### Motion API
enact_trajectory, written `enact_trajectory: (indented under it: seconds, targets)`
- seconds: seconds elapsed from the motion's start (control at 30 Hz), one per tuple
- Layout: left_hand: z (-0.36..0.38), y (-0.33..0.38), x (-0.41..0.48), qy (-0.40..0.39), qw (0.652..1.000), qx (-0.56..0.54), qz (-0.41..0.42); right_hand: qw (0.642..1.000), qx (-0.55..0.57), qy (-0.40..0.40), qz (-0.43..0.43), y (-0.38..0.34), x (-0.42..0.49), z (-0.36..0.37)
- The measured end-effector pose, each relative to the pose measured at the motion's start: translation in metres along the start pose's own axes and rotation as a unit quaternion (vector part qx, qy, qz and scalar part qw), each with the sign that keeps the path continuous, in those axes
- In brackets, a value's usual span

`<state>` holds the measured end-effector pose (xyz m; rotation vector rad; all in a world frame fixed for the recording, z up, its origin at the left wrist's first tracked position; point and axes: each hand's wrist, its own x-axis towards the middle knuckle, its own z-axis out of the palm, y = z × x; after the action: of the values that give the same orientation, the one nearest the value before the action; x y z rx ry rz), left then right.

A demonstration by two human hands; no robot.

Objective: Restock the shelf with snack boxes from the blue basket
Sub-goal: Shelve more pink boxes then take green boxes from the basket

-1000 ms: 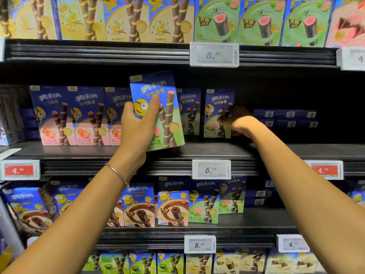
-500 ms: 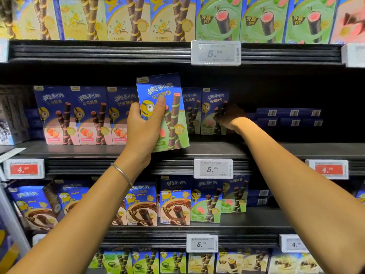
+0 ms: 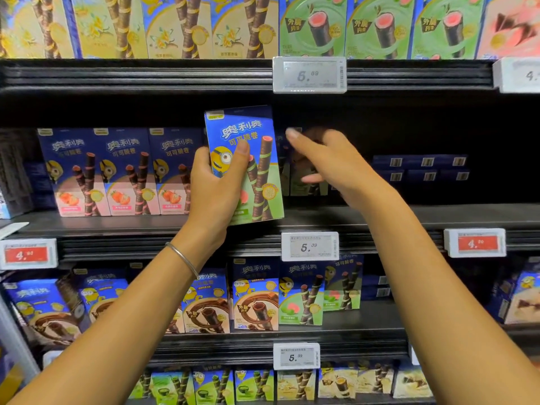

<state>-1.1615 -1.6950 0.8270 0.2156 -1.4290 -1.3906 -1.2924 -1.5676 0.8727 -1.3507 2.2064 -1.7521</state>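
At frame centre, left hand (image 3: 214,190) clamped round a glossy, flat blue-and-green wafer-roll box (image 3: 248,162), upright, slightly tilted, above the dark shelf edge (image 3: 380,220). Just right, right hand (image 3: 330,162) empty, fingers spread, blurred. Left: strawberry boxes (image 3: 122,173).

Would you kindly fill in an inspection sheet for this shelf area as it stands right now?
Surface: middle shelf, bare at the front on the right.
Job's things: green snack box held upright before the shelf; strawberry boxes lined up to the left; blue basket not in view.
Clutter: flat dark boxes stacked at the back right.
Hands: left hand grips the green snack box; right hand open, empty, blurred.
Cables: nothing seen.
Surroundings: price tag; stocked shelves above and below.
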Motion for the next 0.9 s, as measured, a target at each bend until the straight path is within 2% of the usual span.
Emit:
enact_trajectory:
  seconds: [0.07,0.1,0.4,0.53,0.6,0.77,0.9]
  targets:
    - [0.006,-0.001,-0.001,0.006,1.000,-0.003,0.017,0.997,0.044,-0.067,-0.002,-0.009,-0.015,0.006]
    - [0.009,-0.001,-0.001,0.011,1.000,-0.001,0.025,0.996,0.041,-0.075,-0.004,-0.011,-0.019,0.008]
    - [0.024,-0.007,-0.005,-0.005,1.000,-0.003,0.024,0.998,0.019,-0.051,-0.013,-0.001,-0.029,0.006]
    - [0.029,-0.009,-0.003,-0.020,0.997,-0.053,-0.044,0.999,0.010,-0.048,-0.002,0.003,-0.030,-0.002]
    - [0.031,-0.011,-0.001,-0.014,0.997,-0.064,-0.052,0.998,0.002,-0.059,0.001,0.005,-0.030,-0.010]
    - [0.030,-0.016,0.000,0.001,0.999,0.026,0.029,0.999,-0.009,-0.047,0.017,0.014,-0.026,-0.045]
    - [0.031,-0.019,0.000,0.020,0.996,0.067,0.058,0.999,0.022,-0.023,0.042,0.028,-0.013,-0.079]
